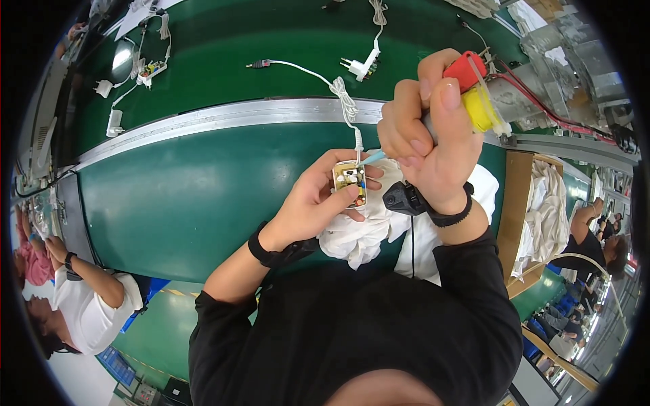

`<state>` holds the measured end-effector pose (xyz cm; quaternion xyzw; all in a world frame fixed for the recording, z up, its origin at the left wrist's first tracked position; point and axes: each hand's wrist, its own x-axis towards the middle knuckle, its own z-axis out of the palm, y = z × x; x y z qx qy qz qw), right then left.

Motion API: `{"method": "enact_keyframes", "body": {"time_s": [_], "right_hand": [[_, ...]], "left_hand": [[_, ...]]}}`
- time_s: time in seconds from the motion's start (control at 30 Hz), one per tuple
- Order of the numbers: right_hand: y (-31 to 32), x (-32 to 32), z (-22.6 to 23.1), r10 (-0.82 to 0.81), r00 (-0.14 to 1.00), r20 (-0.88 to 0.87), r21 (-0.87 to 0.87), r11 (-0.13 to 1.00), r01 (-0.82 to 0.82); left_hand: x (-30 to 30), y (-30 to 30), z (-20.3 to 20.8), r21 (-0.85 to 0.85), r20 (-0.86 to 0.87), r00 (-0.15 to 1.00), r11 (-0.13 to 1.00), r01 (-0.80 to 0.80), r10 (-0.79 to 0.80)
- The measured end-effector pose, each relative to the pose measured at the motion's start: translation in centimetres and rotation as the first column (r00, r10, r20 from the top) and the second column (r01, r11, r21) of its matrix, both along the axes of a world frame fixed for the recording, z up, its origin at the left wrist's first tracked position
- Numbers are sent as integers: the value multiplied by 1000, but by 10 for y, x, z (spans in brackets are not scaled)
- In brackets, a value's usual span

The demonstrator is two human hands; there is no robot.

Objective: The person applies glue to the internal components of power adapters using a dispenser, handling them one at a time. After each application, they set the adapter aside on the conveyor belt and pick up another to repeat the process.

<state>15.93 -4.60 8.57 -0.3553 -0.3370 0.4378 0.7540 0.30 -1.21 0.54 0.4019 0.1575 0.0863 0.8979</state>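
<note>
My left hand [313,188] holds an opened white power adapter [349,184], its circuit board facing up, fingers under the casing and thumb on the near part of the board. A white cable [344,100] runs from the adapter's far end over the metal rail to a dark barrel plug [257,64]. Raised above and to the right, my right hand [433,128] is closed round a dispenser with a yellow part [478,109], a red part [466,70] and a tapered light-blue nozzle [372,158]. The nozzle's tip meets the adapter near the cable end; whether it touches is unclear.
White cloth [352,238] lies beneath my hands on the green bench. Beyond the metal rail [203,125], a green surface carries other adapters [362,66] with cables. A cardboard box [516,203] of white cloth stands at right. Another person [101,298] works at left.
</note>
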Motion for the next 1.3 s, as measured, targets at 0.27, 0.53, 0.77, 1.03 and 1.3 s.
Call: {"method": "enact_keyframes", "body": {"time_s": [0.27, 0.53, 0.77, 1.03, 1.3], "right_hand": [[0, -5, 22, 0, 983, 183, -184, 982, 34], [-9, -6, 17, 123, 974, 192, -153, 984, -94], [-8, -4, 16, 120, 975, 186, -139, 986, -95], [-9, -6, 23, 94, 995, 46, -106, 990, -89], [-10, -7, 17, 129, 990, 56, -10, 992, -128]], "left_hand": [[0, 2, 1, 24, -48, 999, 1000, -16, 18], [1, 14, 4, -40, -47, 985, 985, -168, 166], [4, 18, 6, -36, -4, 986, 986, -164, 164], [5, 21, 10, -80, 20, 992, 989, -127, 129], [10, 21, 7, -278, 116, 991, 960, -32, 67]]}}
